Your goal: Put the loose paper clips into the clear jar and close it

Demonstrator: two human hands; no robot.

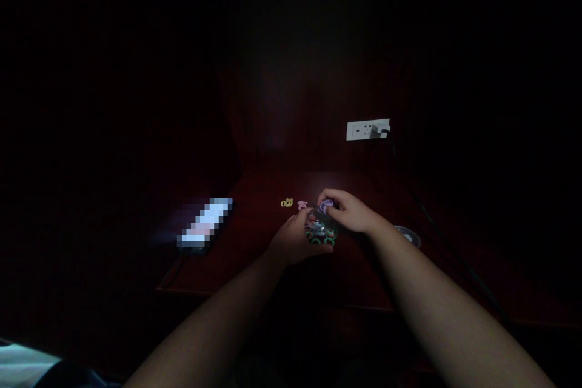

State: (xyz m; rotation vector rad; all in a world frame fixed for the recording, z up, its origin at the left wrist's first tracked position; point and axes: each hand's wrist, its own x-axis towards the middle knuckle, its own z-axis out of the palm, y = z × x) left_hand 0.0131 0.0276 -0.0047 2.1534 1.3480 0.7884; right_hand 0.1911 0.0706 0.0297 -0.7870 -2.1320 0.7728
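My left hand is wrapped round a clear rounded jar, tilted above the dark red tabletop. Green and reddish small rings, which look like hair ties, show through its wall. At the jar's mouth, my right hand pinches a bunch of purple hair ties. Just beyond the jar, a little pile of pink hair ties lies on the table, with yellow hair ties to its left. Partly hidden behind my right forearm is a round clear lid.
A lit phone, its screen blurred out, stands at the left of the tabletop. On the back wall is a white socket with a plug in it. A dark cable runs along the right side. The surroundings are very dark.
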